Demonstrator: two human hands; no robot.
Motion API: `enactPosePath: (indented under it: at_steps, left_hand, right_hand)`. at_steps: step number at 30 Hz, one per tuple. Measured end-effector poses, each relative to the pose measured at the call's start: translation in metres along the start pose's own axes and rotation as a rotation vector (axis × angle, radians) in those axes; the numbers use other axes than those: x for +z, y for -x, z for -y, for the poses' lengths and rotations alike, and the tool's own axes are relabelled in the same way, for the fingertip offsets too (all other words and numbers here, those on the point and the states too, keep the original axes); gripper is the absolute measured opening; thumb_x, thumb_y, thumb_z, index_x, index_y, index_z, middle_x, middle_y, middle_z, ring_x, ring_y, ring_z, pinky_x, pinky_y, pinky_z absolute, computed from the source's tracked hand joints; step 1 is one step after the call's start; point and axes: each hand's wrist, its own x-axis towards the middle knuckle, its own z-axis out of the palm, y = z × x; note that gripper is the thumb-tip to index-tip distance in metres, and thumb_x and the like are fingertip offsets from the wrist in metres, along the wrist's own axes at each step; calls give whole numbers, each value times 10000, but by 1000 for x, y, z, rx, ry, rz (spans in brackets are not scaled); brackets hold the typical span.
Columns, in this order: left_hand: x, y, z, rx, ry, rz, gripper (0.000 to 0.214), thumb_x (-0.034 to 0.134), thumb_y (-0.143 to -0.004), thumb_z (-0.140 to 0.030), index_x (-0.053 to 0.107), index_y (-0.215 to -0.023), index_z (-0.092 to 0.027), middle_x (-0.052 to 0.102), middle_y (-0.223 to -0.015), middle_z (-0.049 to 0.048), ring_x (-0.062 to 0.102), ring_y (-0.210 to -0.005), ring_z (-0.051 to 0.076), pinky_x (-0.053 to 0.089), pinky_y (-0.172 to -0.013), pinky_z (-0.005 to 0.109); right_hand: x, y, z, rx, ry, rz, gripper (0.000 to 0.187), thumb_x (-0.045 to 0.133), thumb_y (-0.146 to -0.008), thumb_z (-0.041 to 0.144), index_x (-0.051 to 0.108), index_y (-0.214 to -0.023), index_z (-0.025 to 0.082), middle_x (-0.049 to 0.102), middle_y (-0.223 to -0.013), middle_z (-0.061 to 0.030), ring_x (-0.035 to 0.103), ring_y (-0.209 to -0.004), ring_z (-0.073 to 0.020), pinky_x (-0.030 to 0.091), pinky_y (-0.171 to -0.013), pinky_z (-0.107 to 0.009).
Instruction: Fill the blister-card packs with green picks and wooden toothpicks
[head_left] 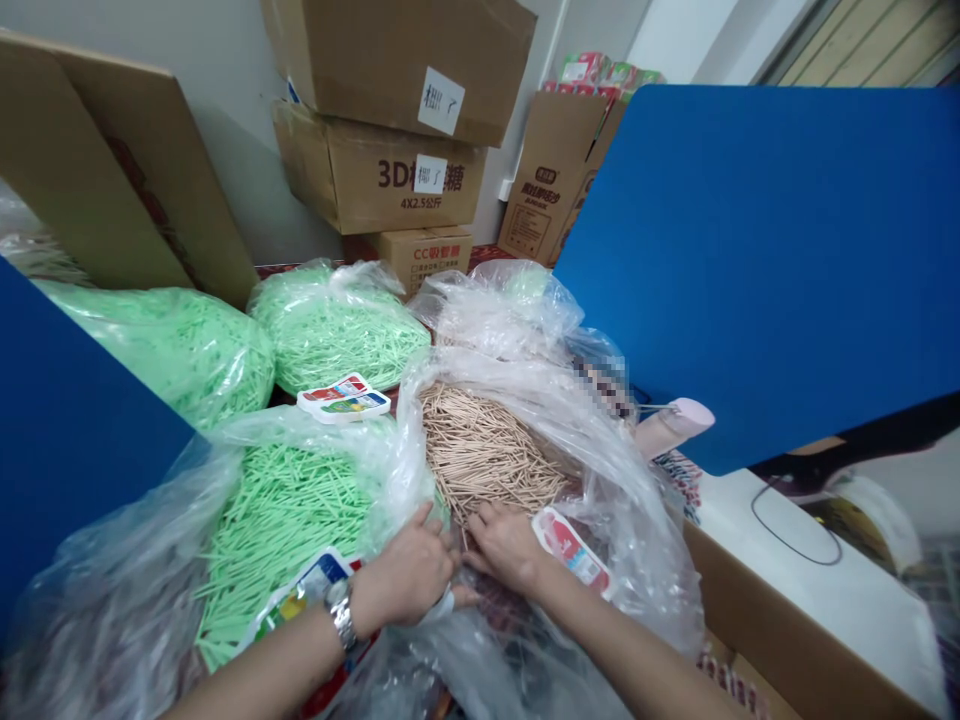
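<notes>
My left hand (409, 572), with a metal watch at the wrist, and my right hand (506, 545) meet at the near edge of a clear plastic bag (525, 400) full of thin tan sticks (487, 450). Both hands have their fingers curled down into the sticks and the plastic; what they pinch is hidden. A small red and white printed packet (574, 547) lies against my right wrist. Just left of my left hand sits a bag of green sticks (292, 510) with a printed card (307, 590) on it.
Two more bags of green sticks (330, 335) lie behind, with a stack of printed cards (343, 398) between them. Blue panels stand at the right (765, 260) and left (67, 440). Cardboard boxes (382, 170) are piled at the wall. A pink-capped bottle (675, 422) pokes out at the right.
</notes>
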Motion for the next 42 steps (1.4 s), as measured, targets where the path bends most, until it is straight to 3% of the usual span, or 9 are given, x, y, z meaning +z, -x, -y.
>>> enactPosePath:
  at_steps: [5, 11, 15, 20, 25, 29, 34, 38, 42]
  left_hand:
    - [7, 0, 0, -2, -24, -3, 551, 337, -909, -580, 688, -822, -164, 689, -758, 70, 585, -779, 237, 261, -995, 480]
    - [7, 0, -2, -25, -38, 12, 529, 338, -919, -550, 699, -878, -166, 709, -794, 83, 605, -805, 250, 269, -996, 492]
    - [2, -1, -3, -23, -34, 41, 537, 334, -928, -523, 716, -843, -155, 709, -797, 96, 608, -804, 259, 274, -994, 495]
    - [-8, -5, -9, -52, -33, 112, 570, 338, -925, -530, 725, -870, -114, 713, -854, 154, 606, -836, 294, 275, -967, 540]
    - [-5, -23, -31, -22, 37, 17, 613, 349, -894, -595, 658, -1069, -96, 661, -1054, 184, 554, -987, 308, 300, -966, 510]
    - [19, -44, -59, 10, 72, -88, 679, 386, -907, -526, 391, -1347, -8, 523, -1276, 255, 490, -1122, 331, 371, -934, 464]
    - [53, -58, -70, -48, 59, -47, 377, 422, -876, -110, 468, -1241, -26, 664, -939, 167, 611, -843, 273, 485, -742, 405]
    - [63, -58, -66, -61, 55, -45, 295, 432, -869, -77, 522, -1148, -42, 663, -903, 156, 617, -822, 269, 498, -704, 386]
    - [63, -53, -64, -37, 51, -54, 359, 433, -894, -101, 464, -1240, -13, 661, -947, 181, 611, -882, 272, 483, -791, 424]
  right_hand:
    - [14, -11, 18, 93, 52, 20, 167, 459, -869, 119, 602, -956, 124, 637, -930, -150, 594, -887, -261, 466, -742, -379]
    - [4, -13, 34, 88, 79, 30, 198, 435, -880, 112, 584, -1010, 126, 652, -924, -146, 613, -881, -252, 480, -757, -383]
    - [-22, -19, 9, 43, 75, 66, 163, 511, -851, 165, 595, -991, 160, 667, -872, -107, 639, -805, -211, 482, -666, -293]
    - [-47, -16, -44, -53, 101, 50, 205, 486, -874, 158, 592, -1041, 210, 647, -972, -99, 603, -921, -206, 459, -749, -297]
    - [-23, 5, -61, -112, 109, -82, 426, 501, -883, 244, 460, -1307, 233, 541, -1273, -134, 499, -1136, -275, 418, -914, -422]
    - [5, 12, -63, -169, 158, -194, 601, 509, -854, 144, 321, -1422, 195, 329, -1480, -152, 303, -1344, -303, 300, -1043, -487]
    - [15, 4, -68, -246, 179, -221, 600, 530, -859, 215, 323, -1421, 162, 298, -1493, -170, 250, -1378, -310, 263, -1062, -525]
    - [16, -4, -71, -325, 193, -203, 653, 577, -852, 273, 299, -1432, 160, 254, -1501, -202, 247, -1380, -316, 259, -1067, -511]
    - [22, -12, -78, -393, 203, -176, 828, 667, -775, 467, 284, -1437, 150, 229, -1498, -241, 219, -1381, -355, 230, -1078, -527]
